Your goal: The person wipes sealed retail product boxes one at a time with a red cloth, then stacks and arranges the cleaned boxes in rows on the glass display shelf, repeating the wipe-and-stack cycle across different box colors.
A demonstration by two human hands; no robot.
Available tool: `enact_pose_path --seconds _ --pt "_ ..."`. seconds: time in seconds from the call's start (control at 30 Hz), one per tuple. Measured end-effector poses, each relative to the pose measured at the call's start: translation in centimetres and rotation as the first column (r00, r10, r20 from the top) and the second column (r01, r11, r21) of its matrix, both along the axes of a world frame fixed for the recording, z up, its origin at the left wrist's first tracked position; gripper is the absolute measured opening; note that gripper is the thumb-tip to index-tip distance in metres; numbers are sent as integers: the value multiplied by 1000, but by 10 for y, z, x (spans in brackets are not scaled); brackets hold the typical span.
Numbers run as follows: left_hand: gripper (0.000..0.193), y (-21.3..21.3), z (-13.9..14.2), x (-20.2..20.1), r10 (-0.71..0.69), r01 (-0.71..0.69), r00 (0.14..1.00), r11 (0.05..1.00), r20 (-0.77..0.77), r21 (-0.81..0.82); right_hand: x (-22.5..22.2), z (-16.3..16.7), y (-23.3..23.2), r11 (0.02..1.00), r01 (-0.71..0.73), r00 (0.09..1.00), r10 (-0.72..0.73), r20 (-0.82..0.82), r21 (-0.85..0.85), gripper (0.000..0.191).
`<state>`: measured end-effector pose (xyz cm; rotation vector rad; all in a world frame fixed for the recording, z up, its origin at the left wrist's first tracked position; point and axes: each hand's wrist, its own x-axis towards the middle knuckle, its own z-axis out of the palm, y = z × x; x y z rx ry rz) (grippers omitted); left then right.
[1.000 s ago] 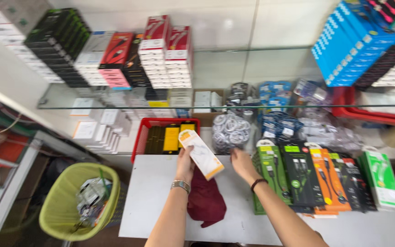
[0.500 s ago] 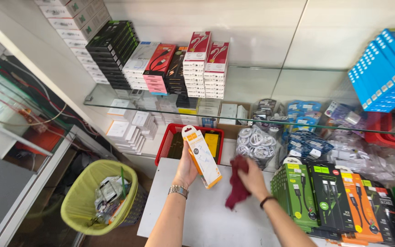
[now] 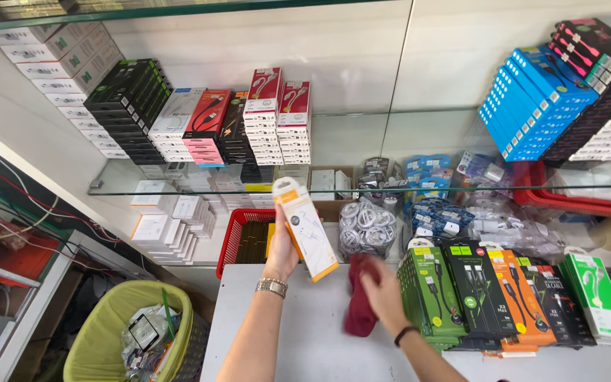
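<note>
My left hand (image 3: 281,249), with a metal watch on the wrist, holds a slim white and orange cable package (image 3: 306,228) upright above the white table (image 3: 298,339). My right hand (image 3: 382,292), a dark band on its wrist, grips a dark red cloth (image 3: 359,309) that hangs just right of the package's lower end. The cloth is close to the package; whether they touch I cannot tell.
Rows of green, black and orange cable packs (image 3: 496,293) stand on the table's right. A red basket (image 3: 238,242) and bagged white cables (image 3: 364,228) sit behind. A glass shelf (image 3: 129,185) carries stacked boxes. A green bin (image 3: 125,339) of rubbish stands lower left.
My right hand has picked the red cloth up off the table and brought it up beside the package. My view has tilted up and shifted left.
</note>
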<state>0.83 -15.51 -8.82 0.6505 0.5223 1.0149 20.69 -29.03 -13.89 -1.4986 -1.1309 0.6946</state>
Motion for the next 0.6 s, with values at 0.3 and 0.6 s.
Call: enact_pose_path --seconds 0.3,0.6 --pt "57 -38 -24 37 9 299 740 891 -672 341 11 113 75 932 -353 849 284 -445 -78 65" --pt "58 -72 -29 17 -106 257 788 952 -606 169 31 92 73 877 -444 740 245 -627 -182 57"
